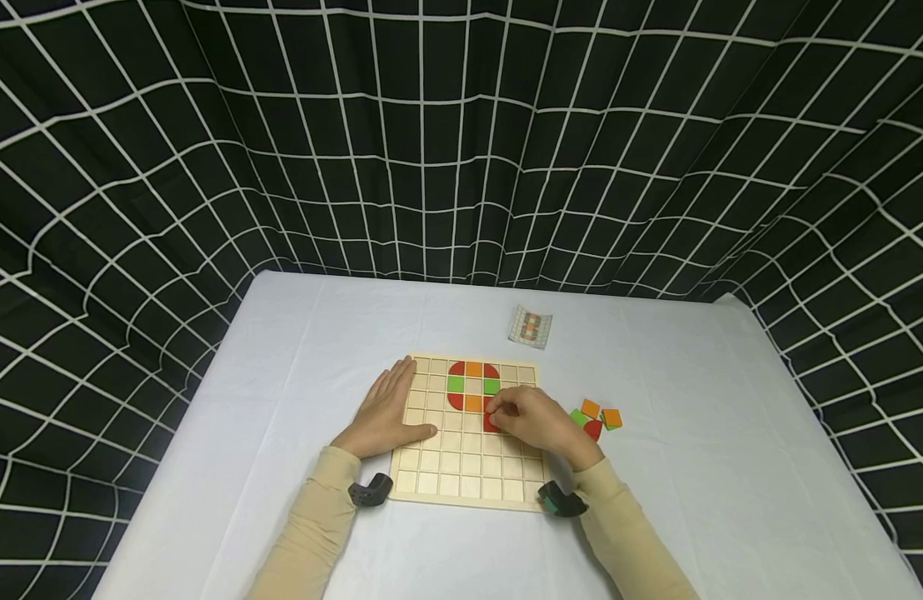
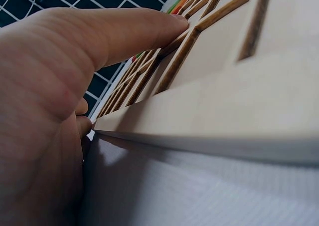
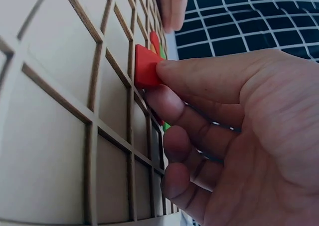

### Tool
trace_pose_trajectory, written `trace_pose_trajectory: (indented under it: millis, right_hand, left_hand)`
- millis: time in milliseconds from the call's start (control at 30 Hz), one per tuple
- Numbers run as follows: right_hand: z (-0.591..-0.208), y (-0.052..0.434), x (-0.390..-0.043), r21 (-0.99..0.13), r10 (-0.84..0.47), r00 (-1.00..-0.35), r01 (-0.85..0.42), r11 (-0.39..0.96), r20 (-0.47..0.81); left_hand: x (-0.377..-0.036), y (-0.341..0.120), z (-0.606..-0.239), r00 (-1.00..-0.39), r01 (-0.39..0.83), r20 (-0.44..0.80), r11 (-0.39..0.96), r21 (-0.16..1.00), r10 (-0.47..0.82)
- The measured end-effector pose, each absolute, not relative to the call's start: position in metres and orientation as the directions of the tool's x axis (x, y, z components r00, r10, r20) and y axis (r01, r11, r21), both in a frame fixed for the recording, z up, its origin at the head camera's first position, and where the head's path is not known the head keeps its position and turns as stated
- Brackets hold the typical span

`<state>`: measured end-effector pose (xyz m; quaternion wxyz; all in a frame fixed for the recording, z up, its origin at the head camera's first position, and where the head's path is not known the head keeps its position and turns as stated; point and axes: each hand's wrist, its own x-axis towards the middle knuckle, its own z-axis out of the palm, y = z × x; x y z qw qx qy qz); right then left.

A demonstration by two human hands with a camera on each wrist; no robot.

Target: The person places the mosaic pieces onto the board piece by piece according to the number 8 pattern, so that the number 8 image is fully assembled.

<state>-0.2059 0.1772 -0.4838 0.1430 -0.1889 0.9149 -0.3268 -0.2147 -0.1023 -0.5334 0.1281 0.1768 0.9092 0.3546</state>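
A wooden grid board (image 1: 450, 462) lies on the white table, with red, orange and green tiles set in a ring near its top. My left hand (image 1: 384, 417) rests flat along the board's left edge, its thumb (image 2: 134, 34) lying over the frame onto the grid. Between thumb and index finger, my right hand (image 1: 532, 421) pinches a red tile (image 3: 146, 69), which stands tilted at the grid just below the ring's lower right corner. In the head view this red tile (image 1: 490, 423) is partly hidden by the fingers.
Right of the board lie several loose tiles: orange ones (image 1: 611, 417), a green one (image 1: 578, 417) and a red one (image 1: 593, 429). Behind the board is a small pattern card (image 1: 531, 327) showing a coloured grid. Black curtains (image 1: 461, 150) with white lines surround the table (image 1: 694, 467).
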Motion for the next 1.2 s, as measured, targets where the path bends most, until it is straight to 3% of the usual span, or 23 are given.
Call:
trace_pose_trajectory:
  millis: [400, 900, 1200]
  right_hand:
    - [-0.483, 0.170, -0.204, -0.561, -0.421, -0.898, -0.282, 0.779, -0.132]
    - [-0.485, 0.166, -0.202, -0.528, -0.427, -0.900, -0.322, 0.786, -0.086]
    - [-0.476, 0.175, -0.206, -0.640, -0.469, -0.881, -0.326, 0.696, -0.061]
  left_hand:
    - [-0.215, -0.102, -0.534, -0.907, 0.221, -0.120, 0.700, 0.679, 0.403]
    - [-0.215, -0.102, -0.535, -0.906, 0.215, -0.124, 0.694, 0.687, 0.404]
    - [-0.215, -0.101, -0.533, -0.906, 0.218, -0.125, 0.699, 0.681, 0.404]
